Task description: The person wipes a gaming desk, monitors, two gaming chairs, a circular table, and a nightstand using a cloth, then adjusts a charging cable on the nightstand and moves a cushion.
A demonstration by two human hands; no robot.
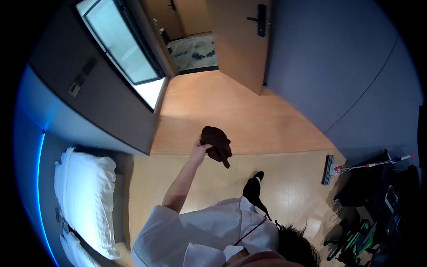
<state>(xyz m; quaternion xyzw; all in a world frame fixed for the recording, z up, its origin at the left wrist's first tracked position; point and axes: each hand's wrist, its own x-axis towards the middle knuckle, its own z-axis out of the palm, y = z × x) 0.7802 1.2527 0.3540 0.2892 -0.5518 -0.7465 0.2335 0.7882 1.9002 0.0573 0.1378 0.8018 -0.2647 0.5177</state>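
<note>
My left hand reaches forward at the middle of the view, its fingers closed round a dark brown cloth. The cloth is bunched up, and one narrow end droops past my fingers. It hangs in the air above the floor. Bare below a short white sleeve, my left forearm is stretched out. My right hand does not show. One foot in a dark shoe stands on the pale floor.
A wooden door stands ajar ahead, with a carpet beyond it. A lit glass door is at far left. White pillows lie on the left. A flat-headed mop and a black-and-green chair are on the right.
</note>
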